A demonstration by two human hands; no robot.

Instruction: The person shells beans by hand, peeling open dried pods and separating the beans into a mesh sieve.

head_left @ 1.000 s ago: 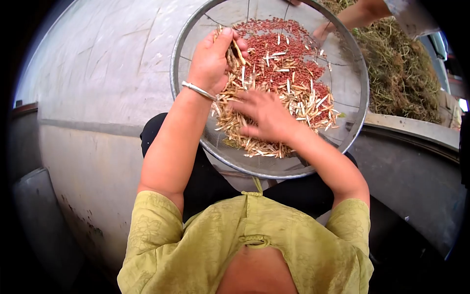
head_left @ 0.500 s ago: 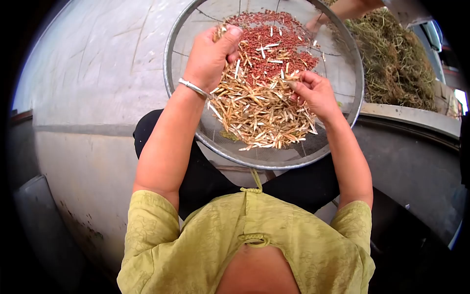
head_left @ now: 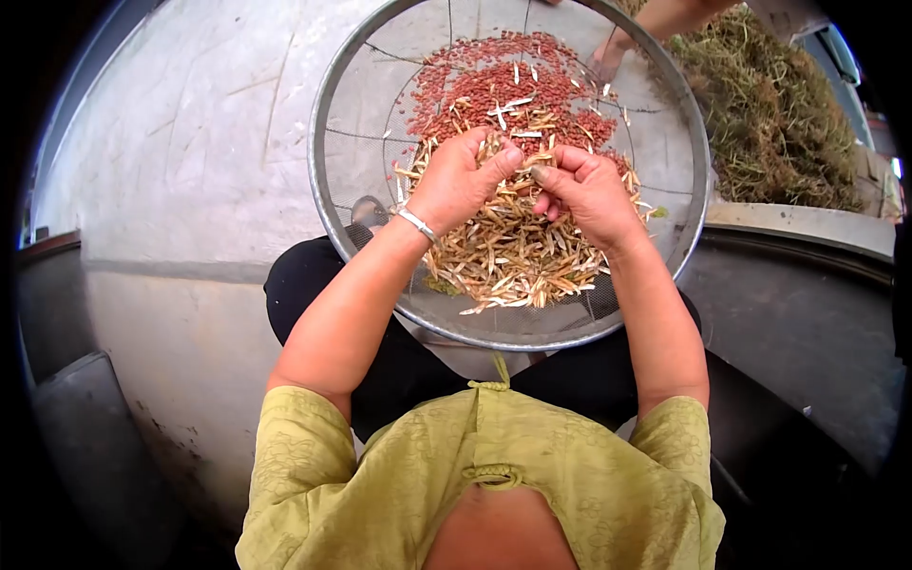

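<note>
A round wire-mesh sieve with a metal rim rests over my lap. Dry tan bean pods are heaped in its nearer half, and small red beans lie spread across the far half with a few pale pods among them. My left hand, with a bangle at the wrist, is closed around some pods above the heap. Close beside it, my right hand pinches a pod between thumb and fingers. The fingertips of both hands almost meet.
A big pile of dried plant stalks lies on the right beyond the sieve. Another person's bare foot and leg show behind the sieve's far right rim. Pale concrete floor stretches to the left, with a dark box-like object lower down.
My left hand has come down and to the right, from over the red beans toward my right hand. My right hand has shifted slightly left. The view has tilted a little.
</note>
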